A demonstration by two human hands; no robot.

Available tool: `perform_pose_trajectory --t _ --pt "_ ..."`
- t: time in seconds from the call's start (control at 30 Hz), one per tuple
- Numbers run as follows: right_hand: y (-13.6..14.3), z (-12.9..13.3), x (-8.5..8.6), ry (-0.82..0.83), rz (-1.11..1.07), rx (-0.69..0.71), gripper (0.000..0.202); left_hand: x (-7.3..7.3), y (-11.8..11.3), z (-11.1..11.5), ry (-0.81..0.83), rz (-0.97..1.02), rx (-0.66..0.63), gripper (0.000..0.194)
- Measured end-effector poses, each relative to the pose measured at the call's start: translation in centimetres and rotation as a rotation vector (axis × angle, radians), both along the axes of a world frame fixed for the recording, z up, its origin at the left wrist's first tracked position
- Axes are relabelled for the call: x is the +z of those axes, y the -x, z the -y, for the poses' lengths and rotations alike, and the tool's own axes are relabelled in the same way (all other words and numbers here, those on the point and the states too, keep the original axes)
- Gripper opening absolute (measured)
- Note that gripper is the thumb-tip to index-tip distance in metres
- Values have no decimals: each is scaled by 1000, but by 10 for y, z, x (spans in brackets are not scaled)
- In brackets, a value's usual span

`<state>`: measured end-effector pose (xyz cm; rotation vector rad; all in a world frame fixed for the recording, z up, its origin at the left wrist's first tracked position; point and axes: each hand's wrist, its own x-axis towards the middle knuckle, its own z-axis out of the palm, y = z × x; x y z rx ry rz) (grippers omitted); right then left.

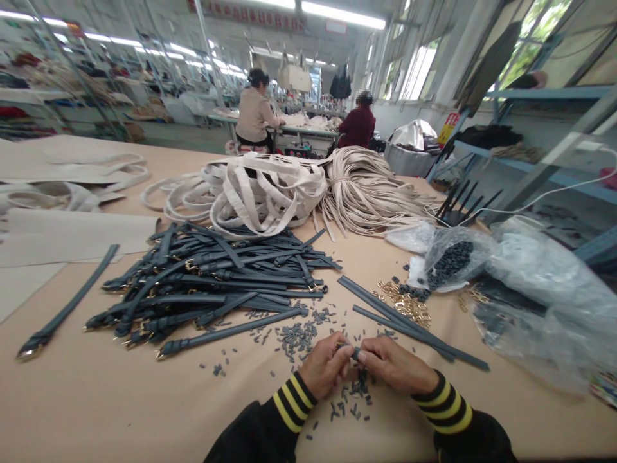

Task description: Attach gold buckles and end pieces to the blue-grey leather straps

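Both hands meet over the near middle of the table, pinching a short dark grey leather strap piece (355,353) between them. My left hand (325,365) is closed on its left end, where a small gold glint shows at the fingertips. My right hand (393,363) grips the right end with thumb and fingers. Most of the piece is hidden by the fingers. Small dark bits (296,337) lie scattered beyond and below the hands. Two flat dark strips (409,321) rest just past my right hand. To the left is a heap of dark straps with gold buckles (207,276).
Gold buckles (407,302) lie in a pile beside a clear bag of black loops (450,263). More plastic bags (544,276) cover the right side. Beige strap bundles (270,196) fill the back; one buckled strap (67,308) lies far left. Two people sit beyond the table.
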<state>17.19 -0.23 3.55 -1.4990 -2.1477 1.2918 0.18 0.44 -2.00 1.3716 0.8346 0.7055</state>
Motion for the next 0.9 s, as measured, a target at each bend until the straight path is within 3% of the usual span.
perform_pose_trajectory --t 0.3,0.37,0.43,0.5,0.6,0.67,0.7,0.73,0.83,0.9 --pt "11 -2 -4 -74 43 85 27 -3 -3 4 -10 -88 -53 31" --pt "13 -4 -4 14 -35 80 27 7 7 -9 -15 -91 -67 30" --pt "10 -9 0 100 -111 36 26 28 32 -34 -25 -91 -7 30" --pt "1 -14 3 114 -177 -43 24 56 70 -67 -20 -57 205 28" --pt "-18 -22 1 54 -270 -204 29 90 122 -112 -83 325 908 21" --pt "-31 -27 -6 15 -297 -322 33 92 132 -128 -139 373 1068 14" --pt "-38 -29 -10 -9 -295 -368 32 86 127 -131 -169 290 1134 16" --pt "-44 -31 -14 -38 -280 -404 30 76 116 -130 -208 136 1089 21" --pt "-63 -35 -21 -173 -172 -483 26 37 63 -114 -516 -448 533 21" --pt "-77 -36 -20 -274 -68 -547 25 17 30 -105 -715 -708 327 19"
